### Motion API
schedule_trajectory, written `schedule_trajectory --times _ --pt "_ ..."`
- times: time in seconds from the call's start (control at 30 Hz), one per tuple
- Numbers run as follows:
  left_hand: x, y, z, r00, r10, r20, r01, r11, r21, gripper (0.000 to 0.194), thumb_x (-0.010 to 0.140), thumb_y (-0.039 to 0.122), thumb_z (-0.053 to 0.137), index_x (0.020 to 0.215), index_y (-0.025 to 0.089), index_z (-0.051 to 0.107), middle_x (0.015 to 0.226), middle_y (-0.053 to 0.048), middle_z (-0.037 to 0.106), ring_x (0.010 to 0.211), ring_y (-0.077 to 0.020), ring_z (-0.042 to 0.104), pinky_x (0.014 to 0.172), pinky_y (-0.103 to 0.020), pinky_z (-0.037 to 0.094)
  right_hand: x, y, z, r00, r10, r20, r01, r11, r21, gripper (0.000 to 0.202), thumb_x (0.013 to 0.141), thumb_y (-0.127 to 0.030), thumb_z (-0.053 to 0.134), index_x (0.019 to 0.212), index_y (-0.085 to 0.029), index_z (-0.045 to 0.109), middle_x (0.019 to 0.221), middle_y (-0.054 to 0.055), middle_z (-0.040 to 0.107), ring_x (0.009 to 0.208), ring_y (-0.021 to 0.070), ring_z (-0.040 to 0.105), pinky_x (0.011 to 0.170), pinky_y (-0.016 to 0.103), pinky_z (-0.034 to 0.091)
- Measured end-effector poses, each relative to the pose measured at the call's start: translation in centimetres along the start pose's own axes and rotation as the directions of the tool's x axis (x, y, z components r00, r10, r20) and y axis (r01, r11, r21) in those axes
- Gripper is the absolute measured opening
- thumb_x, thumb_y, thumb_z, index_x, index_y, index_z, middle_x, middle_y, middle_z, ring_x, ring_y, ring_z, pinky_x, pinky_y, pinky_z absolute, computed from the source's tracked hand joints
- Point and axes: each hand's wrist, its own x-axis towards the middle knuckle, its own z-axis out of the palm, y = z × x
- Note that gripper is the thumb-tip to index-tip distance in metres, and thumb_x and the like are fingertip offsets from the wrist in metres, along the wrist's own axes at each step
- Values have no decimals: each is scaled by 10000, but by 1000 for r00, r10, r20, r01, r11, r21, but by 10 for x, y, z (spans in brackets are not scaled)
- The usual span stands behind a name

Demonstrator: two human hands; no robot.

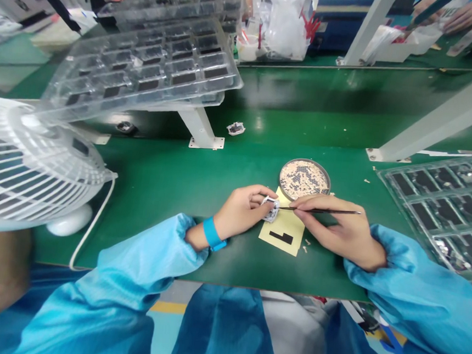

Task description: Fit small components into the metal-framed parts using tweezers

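My left hand [243, 212], with a blue band round its wrist, pinches a small white and grey plastic part [271, 210] above the green bench. My right hand [334, 229] grips thin dark tweezers [328, 211], whose tip meets the right side of the part. Under both hands lies a pale yellow paper [283, 225] bearing black strips [281, 237]. Just behind it, a round shallow dish [305, 178] holds many tiny beige and dark pieces. Fine detail of the part is hidden by my fingers.
A white fan [34, 165] stands at the left. Clear trays [146, 70] rest on a raised shelf; another compartment tray [448, 206] lies at the right. A similar white part [236, 128] sits behind my left hand. White posts [443, 121] rise from the bench. A person's hand [465, 16] shows far right.
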Motion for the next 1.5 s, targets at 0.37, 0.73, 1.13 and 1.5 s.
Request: schedule_trajectory --times 0.37,0.73,1.13,1.5 --pt "0 -1 0 1000 7 8 -7 1000 -3 224 854 236 687 1044 118 685 786 -54 739 643 -106 670 551 -171 473 0 5 2 997 -70 -23 69 998 -10 235 868 -97 720 1051 -241 685 1037 23 746 953 188 722 884 311 612" --pt "0 -2 2 1000 -7 2 7 1000 -18 221 869 220 667 1058 106 682 892 -96 759 723 -128 706 636 -200 527 0 -1 4 999 25 -44 -24 1000 9 193 858 -150 746 1025 -236 704 996 27 741 914 198 727 788 300 634" --pt "-1 1 3 1000 0 10 1 1000 -20 226 826 131 640 1045 116 696 950 -94 769 745 -138 719 646 -212 540 0 4 16 951 309 33 -307 917 255 151 846 -271 788 959 -205 713 932 45 737 719 164 724 624 264 630" --pt "0 3 1 999 1 39 0 999 -40 230 855 148 645 1078 121 695 1001 -90 763 762 -121 704 674 -209 554 16 0 -15 824 433 365 -563 696 445 194 872 -319 774 934 -167 670 889 84 764 692 171 734 631 269 629"
